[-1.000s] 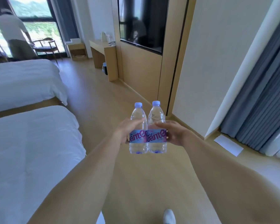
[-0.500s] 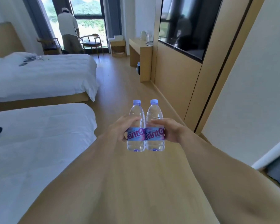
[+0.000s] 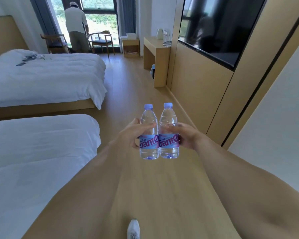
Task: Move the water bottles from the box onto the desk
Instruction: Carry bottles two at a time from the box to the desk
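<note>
Two white beds (image 3: 41,80) at left; a person (image 3: 77,26) by the window (image 3: 100,16); wall-mounted television (image 3: 219,26); kettle (image 3: 160,33).

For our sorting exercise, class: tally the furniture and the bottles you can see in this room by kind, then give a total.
Clear plastic water bottles with blue caps: 2
White-covered beds: 2
Dark wooden armchairs: 2
Light wooden desk: 1
Small light wooden side cabinet: 1
Total: 8

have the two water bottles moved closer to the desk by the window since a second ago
Yes. The two water bottles are carried up the room: the desk and the beds now look nearer than before.
</note>
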`<state>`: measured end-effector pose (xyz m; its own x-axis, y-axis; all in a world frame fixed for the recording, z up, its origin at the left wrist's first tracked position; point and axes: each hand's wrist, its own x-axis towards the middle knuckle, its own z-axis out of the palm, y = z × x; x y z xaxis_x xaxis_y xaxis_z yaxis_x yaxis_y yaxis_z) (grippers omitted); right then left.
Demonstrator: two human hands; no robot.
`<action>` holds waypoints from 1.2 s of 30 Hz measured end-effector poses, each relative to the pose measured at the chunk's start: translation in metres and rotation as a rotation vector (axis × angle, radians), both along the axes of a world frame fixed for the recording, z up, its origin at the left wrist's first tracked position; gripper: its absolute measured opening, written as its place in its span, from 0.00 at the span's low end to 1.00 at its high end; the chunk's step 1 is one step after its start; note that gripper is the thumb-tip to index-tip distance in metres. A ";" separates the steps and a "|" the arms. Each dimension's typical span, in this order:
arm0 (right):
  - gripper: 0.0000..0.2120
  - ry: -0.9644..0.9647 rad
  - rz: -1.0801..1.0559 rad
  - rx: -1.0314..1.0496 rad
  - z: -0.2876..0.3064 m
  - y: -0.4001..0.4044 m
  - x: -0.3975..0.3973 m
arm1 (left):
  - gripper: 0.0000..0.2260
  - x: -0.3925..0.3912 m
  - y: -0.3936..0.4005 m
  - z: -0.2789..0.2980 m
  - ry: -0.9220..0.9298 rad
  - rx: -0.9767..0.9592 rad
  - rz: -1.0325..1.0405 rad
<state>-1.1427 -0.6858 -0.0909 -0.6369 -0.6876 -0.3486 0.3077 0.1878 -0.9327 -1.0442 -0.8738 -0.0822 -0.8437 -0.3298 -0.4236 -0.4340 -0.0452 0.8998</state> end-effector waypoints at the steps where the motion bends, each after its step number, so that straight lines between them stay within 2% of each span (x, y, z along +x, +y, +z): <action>1: 0.30 -0.003 -0.013 0.006 -0.003 -0.009 -0.015 | 0.25 -0.017 -0.011 -0.005 0.004 0.005 -0.015; 8: 0.37 -0.009 -0.141 0.093 -0.003 -0.085 -0.109 | 0.26 -0.127 -0.093 -0.012 -0.005 -0.004 -0.076; 17: 0.34 -0.022 -0.153 0.085 -0.008 -0.164 -0.207 | 0.21 -0.236 -0.168 -0.021 0.003 0.041 0.021; 26: 0.24 -0.090 -0.086 0.063 -0.040 -0.238 -0.346 | 0.23 -0.349 -0.235 -0.033 -0.008 0.004 0.084; 36: 0.28 -0.112 0.096 0.033 -0.042 -0.332 -0.537 | 0.22 -0.509 -0.313 -0.024 0.031 0.010 0.202</action>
